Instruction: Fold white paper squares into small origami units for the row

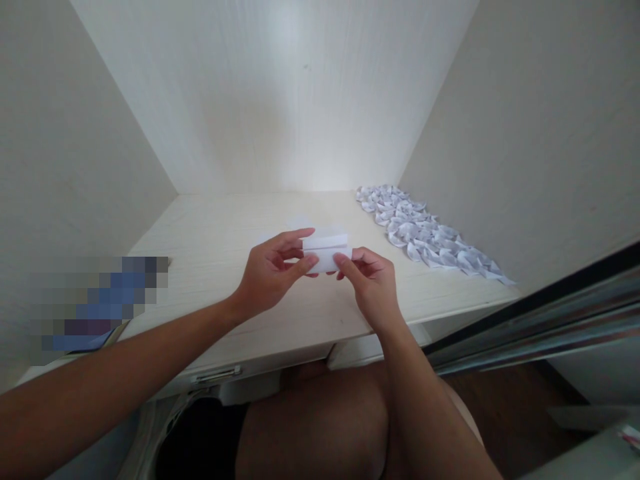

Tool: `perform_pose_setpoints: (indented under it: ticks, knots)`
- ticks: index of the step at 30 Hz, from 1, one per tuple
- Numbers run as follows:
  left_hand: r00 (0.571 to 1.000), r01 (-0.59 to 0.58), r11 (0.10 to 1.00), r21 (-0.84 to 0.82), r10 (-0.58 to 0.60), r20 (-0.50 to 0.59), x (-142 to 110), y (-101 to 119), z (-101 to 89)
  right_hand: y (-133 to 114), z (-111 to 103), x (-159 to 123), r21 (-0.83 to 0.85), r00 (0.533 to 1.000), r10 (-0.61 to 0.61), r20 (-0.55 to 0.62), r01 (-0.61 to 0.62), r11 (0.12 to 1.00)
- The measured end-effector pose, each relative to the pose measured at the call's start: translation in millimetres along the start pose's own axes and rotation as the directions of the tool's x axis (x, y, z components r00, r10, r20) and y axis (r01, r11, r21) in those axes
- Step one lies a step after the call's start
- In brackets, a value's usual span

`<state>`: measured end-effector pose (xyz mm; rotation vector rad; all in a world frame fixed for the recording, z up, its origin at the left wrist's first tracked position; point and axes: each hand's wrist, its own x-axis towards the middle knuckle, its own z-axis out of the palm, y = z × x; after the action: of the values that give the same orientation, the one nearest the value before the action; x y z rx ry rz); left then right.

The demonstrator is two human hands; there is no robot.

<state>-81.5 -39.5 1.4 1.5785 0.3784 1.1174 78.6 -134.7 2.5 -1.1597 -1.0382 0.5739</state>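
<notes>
Between my two hands is a small piece of white paper (324, 259) with a fold running across it, held above the desk. My left hand (273, 267) grips its left end, thumb on the near face and a finger stretched along the upper edge. At the right end, my right hand (371, 277) pinches the paper with the thumb in front and the fingers curled behind. More white paper (299, 221) lies faintly visible on the desk just beyond my hands.
Many folded white paper pieces (420, 230) lie in rows along the desk's right side. A blurred blue item (105, 307) rests at the left edge. Panels enclose the pale desk (215, 220) at the back and sides. A drawer handle (217, 375) shows below its front edge.
</notes>
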Motion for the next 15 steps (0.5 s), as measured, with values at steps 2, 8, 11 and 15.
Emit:
perform_pose_setpoints:
  ticks: [2, 8, 11, 15]
  knots:
    - [1.0, -0.001, 1.0, 0.005, 0.001, 0.016, -0.4, 1.2, 0.4, -0.3, 1.7, -1.5, 0.008, 1.0, 0.001, 0.007, -0.001, 1.0]
    - [0.999, 0.046, 0.999, 0.021, -0.046, 0.029, -0.9, 3.4, 0.5, 1.7, 7.4, -4.2, 0.093, 0.995, -0.073, -0.067, 0.079, 0.992]
    - [0.997, 0.064, 0.998, 0.018, -0.064, 0.041, -0.5, 3.8, 0.1, 2.5, 10.1, -5.7, 0.092, 0.99, -0.088, -0.111, 0.098, 0.991]
    - [0.997, 0.06, 0.998, -0.011, -0.06, 0.052, 0.3, 4.1, 0.5, 3.1, 11.4, -7.0, 0.081, 0.988, -0.06, -0.142, 0.072, 0.994]
